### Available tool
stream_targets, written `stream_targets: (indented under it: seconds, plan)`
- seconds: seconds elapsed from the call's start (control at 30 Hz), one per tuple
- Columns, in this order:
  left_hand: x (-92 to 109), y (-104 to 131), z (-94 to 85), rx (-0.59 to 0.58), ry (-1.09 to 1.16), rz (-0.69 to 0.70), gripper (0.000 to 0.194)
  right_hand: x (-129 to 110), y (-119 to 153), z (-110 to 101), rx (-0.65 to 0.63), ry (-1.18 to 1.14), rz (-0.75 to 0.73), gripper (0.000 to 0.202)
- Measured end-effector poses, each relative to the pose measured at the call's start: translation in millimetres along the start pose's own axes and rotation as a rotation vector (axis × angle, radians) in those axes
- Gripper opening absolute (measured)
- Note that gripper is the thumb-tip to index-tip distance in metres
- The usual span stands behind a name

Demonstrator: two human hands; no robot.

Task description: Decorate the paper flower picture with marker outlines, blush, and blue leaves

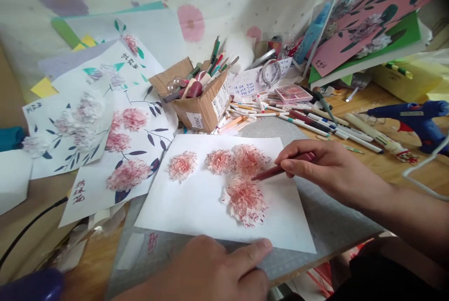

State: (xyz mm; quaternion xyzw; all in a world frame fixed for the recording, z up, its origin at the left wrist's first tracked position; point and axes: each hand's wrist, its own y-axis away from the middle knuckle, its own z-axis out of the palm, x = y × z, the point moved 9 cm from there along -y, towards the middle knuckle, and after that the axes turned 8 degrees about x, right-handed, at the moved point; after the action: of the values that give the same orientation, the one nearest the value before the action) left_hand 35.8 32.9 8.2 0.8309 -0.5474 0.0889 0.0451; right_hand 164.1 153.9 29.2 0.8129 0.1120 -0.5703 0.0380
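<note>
Above the counter (379, 165), the right grip (321, 165) pinches a maroon pen (268, 173); a slip could streak the paper (199, 198) beneath it.

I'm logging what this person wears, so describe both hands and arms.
The left hand and right hand are bare, with no gloves or rings visible. The right forearm shows no sleeve; little of the left arm shows, also uncovered. Black cloth, probably clothing, appears at lower right.
</note>
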Motion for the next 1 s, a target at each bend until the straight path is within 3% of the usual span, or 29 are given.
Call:
stream_targets:
  seconds: [0.2,0.37,0.53,0.7,0.87,1.0]
  plan:
    - [-3,2,6.8,0.044,-0.036,-0.053,0.014,-8,-6,24,-0.108,0.067,-0.044,0.019]
    - [2,3,10.5,0.101,-0.06,0.004,0.015,-9,-12,15,0.012,0.088,-0.056,0.021]
    - [2,4,12.8,0.093,-0.087,0.028,0.016,-9,-11,30,-0.1,0.049,-0.042,0.02]
    - [0,5,13.7,0.071,-0.103,0.029,0.013,-12,-12,24,-0.019,0.12,-0.068,0.023]
    - [-3,8,12.3,0.124,-0.084,-0.02,0.01,-11,-13,34,-0.086,0.153,-0.088,0.023]
    - [-4,9,10.6,0.121,-0.038,-0.051,0.01,-12,-14,30,-0.046,0.16,-0.073,0.023]
